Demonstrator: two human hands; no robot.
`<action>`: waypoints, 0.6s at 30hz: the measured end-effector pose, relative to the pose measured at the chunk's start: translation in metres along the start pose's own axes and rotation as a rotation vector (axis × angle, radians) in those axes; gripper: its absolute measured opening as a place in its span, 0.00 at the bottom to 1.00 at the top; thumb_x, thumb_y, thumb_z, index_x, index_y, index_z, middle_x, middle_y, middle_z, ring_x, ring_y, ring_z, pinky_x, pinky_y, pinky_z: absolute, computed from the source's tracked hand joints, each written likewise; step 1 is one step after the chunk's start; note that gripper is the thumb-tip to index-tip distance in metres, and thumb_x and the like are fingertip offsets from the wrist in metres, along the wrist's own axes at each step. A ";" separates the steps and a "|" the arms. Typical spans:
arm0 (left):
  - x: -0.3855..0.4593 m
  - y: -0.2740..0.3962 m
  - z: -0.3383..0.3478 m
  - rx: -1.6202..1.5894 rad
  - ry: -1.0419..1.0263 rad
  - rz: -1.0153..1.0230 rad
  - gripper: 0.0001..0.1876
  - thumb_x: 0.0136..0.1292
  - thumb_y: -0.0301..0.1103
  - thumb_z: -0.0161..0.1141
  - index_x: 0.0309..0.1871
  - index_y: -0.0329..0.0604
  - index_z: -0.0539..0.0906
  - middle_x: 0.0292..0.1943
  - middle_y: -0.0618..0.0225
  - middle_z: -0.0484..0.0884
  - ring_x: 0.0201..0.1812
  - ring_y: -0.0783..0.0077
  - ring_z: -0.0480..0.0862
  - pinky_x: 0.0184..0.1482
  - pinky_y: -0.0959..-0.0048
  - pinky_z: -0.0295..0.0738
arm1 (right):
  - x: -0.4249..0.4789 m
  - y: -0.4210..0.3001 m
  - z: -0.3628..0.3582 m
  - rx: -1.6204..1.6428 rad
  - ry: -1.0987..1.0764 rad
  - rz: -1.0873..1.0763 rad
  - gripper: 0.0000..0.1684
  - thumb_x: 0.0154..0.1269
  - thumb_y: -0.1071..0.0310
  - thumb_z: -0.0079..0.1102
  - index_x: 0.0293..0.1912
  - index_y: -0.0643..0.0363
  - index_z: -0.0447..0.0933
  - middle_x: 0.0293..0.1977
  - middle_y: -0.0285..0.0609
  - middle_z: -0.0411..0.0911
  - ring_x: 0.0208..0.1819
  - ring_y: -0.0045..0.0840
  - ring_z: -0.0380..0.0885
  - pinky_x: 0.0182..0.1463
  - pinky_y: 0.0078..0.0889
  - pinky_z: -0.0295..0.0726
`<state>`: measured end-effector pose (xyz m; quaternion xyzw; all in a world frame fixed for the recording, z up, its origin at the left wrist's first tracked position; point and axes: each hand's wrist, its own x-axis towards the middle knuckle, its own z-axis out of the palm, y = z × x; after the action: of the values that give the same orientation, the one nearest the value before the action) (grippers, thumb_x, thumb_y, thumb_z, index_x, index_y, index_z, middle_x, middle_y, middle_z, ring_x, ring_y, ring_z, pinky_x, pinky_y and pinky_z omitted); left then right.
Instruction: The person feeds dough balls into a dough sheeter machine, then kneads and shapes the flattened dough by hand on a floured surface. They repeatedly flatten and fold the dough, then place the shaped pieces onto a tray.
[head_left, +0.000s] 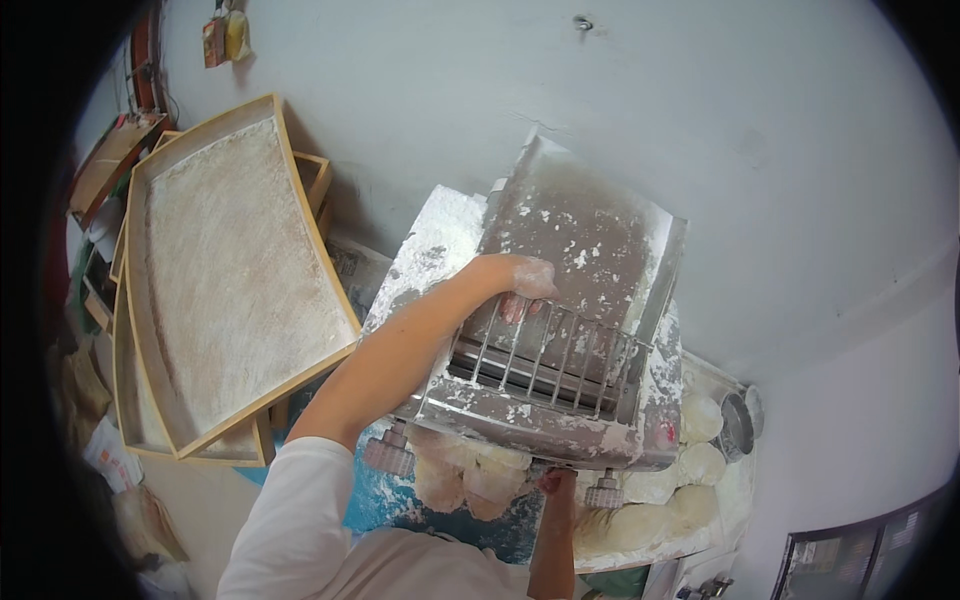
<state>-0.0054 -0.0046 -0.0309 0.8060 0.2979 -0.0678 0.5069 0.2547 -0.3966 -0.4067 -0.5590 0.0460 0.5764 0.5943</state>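
My left hand (531, 285), dusted with flour, is closed over the top bar of a wire guard (559, 360). Its fingertips show through the bars. The guard covers the roller opening of a floured metal dough sheeter (540, 431), whose feed chute (577, 232) rises behind. Below the sheeter's front edge is my right hand (556, 481), its fingers partly hidden, so its grip is unclear. Just left of that hand, pale dough (495, 484) shows in rounded folds under the machine. Two knurled knobs, one at left (390, 451) and one at right (604, 493), flank the front.
Flour-coated wooden trays (240, 285) are stacked at the left. On the right, several dough pieces (701, 463) lie on a floured surface beside a round metal pan or sieve (736, 426). A red button (665, 433) sits on the sheeter's right front. A wall (787, 187) stands behind.
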 end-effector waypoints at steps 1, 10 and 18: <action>-0.002 -0.002 0.000 0.007 0.004 -0.004 0.24 0.70 0.43 0.48 0.31 0.26 0.80 0.24 0.50 0.85 0.16 0.62 0.84 0.19 0.68 0.81 | -0.003 0.003 0.001 0.084 -0.084 0.026 0.07 0.45 0.72 0.54 0.18 0.65 0.73 0.12 0.49 0.70 0.09 0.37 0.61 0.17 0.36 0.67; 0.008 0.017 0.001 -0.005 0.027 0.055 0.24 0.70 0.44 0.50 0.30 0.27 0.81 0.22 0.51 0.83 0.18 0.60 0.85 0.20 0.66 0.82 | 0.004 -0.026 -0.040 0.175 -0.407 0.099 0.05 0.51 0.74 0.53 0.26 0.64 0.78 0.17 0.46 0.73 0.16 0.35 0.69 0.31 0.38 0.76; 0.007 -0.028 0.009 0.329 0.395 0.035 0.20 0.65 0.38 0.46 0.28 0.33 0.85 0.27 0.51 0.86 0.23 0.57 0.87 0.30 0.62 0.84 | -0.114 0.079 0.169 -0.349 -0.425 0.071 0.19 0.71 0.57 0.53 0.56 0.57 0.70 0.48 0.44 0.79 0.47 0.32 0.81 0.47 0.39 0.83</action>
<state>-0.0133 -0.0009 -0.0594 0.8803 0.3621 0.0521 0.3021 0.0587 -0.3704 -0.3127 -0.5176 -0.1600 0.7003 0.4649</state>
